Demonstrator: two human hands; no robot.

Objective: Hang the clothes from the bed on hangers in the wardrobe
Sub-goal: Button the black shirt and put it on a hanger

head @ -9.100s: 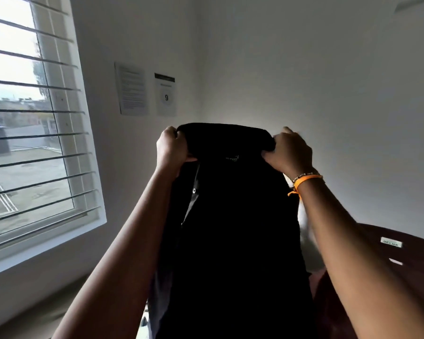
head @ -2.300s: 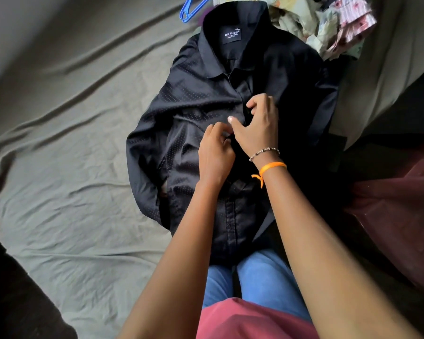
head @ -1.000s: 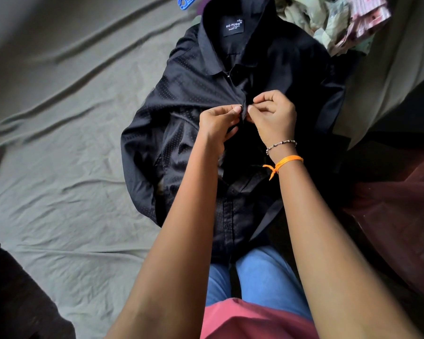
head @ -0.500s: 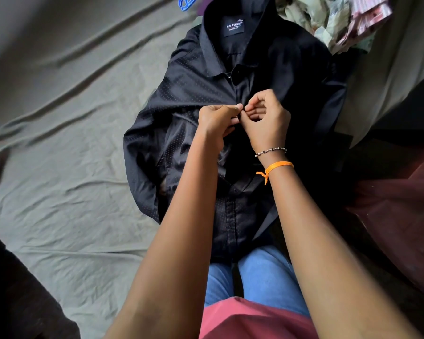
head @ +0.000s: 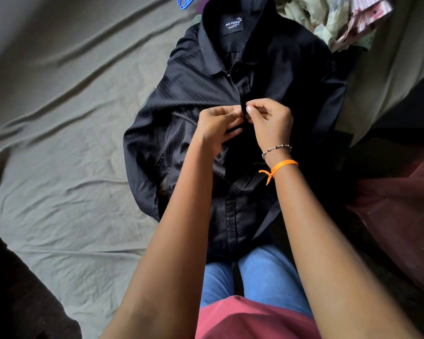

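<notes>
Both hands — left hand [head: 217, 124], right hand [head: 271, 121] — pinch the black shirt [head: 267, 69] placket.

Bed [head: 59, 148] under a wrinkled grey-green sheet, black dotted shirt [head: 194, 99] spread flat on it with collar at the far end, heap of crumpled patterned clothes [head: 338, 18] beside the collar, blue hanger [head: 185, 0] at the top edge

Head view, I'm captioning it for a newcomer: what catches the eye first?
A black shirt lies spread on the grey-green bedsheet, collar label up. At its middle, the left hand and right hand pinch its front placket. A blue hanger peeks in at the top edge.
</notes>
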